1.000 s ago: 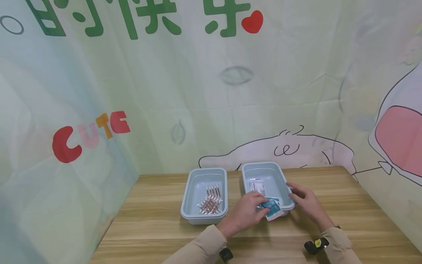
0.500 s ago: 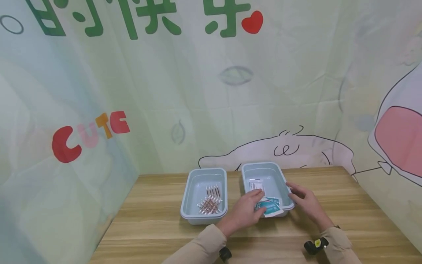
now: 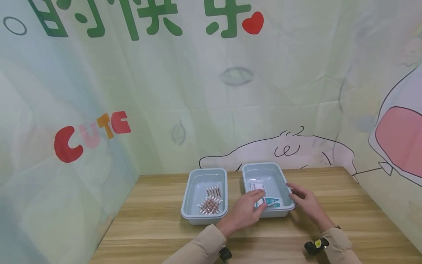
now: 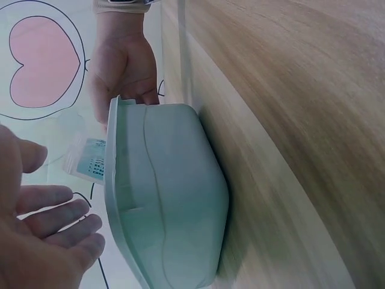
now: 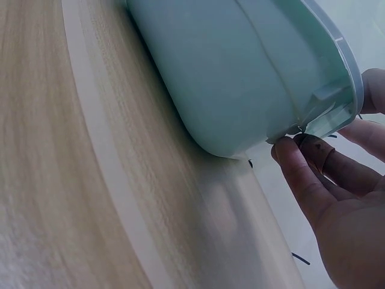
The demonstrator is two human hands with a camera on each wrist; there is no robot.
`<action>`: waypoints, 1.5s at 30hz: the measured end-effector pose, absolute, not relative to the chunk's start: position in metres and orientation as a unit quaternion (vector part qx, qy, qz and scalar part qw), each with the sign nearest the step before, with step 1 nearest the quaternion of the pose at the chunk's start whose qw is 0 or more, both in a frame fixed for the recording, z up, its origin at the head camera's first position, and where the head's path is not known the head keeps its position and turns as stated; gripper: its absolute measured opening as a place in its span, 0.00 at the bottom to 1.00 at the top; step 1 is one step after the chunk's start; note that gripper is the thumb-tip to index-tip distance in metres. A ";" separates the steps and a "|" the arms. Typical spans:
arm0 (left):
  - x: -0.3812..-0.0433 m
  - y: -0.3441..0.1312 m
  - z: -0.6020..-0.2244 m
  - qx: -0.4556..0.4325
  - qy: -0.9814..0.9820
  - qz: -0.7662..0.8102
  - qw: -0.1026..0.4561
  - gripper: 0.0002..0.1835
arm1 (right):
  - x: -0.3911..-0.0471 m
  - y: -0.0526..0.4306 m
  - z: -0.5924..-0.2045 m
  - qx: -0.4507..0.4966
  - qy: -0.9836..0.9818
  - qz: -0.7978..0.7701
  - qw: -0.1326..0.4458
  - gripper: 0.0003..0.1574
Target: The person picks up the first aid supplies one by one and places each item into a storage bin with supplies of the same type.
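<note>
My left hand hovers at the near left corner of the right pale blue tray, fingers extended and thumb apart. Close beyond those fingers, a teal and white sachet shows above the tray's rim in the left wrist view, with a gap between it and the fingers. From the head, teal packaging shows at the tray's near end, and a white printed packet lies farther back inside, partly covered by my fingers. My right hand grips the tray's right rim, fingertips underneath and thumb over the edge.
Left of it stands a second pale blue tray, holding several brown-filled swabs with white tips. Both trays are on a wood-grain table. Behind the table hangs a printed cloth backdrop.
The teal sachet, pinched in my left hand a second ago, tipped down over the tray's near end and has left the fingers. My right hand stays on the rim.
</note>
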State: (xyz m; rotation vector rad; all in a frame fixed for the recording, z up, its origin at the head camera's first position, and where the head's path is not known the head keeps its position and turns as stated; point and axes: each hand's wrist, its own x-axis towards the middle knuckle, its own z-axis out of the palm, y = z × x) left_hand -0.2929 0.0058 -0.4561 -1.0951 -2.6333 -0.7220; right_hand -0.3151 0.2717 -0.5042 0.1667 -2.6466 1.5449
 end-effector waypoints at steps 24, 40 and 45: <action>-0.282 -0.011 -0.457 -0.401 -0.877 -0.245 0.102 0.25 | -0.315 0.272 -0.505 0.056 -0.864 0.499 0.040 0.31; -0.248 -0.057 -0.462 -0.432 -0.865 -0.235 0.093 0.25 | -0.317 0.275 -0.509 0.051 -0.864 0.500 0.029 0.33; -0.237 -0.076 -0.466 -0.458 -0.858 -0.212 0.099 0.26 | -0.315 0.273 -0.507 0.052 -0.863 0.501 0.031 0.32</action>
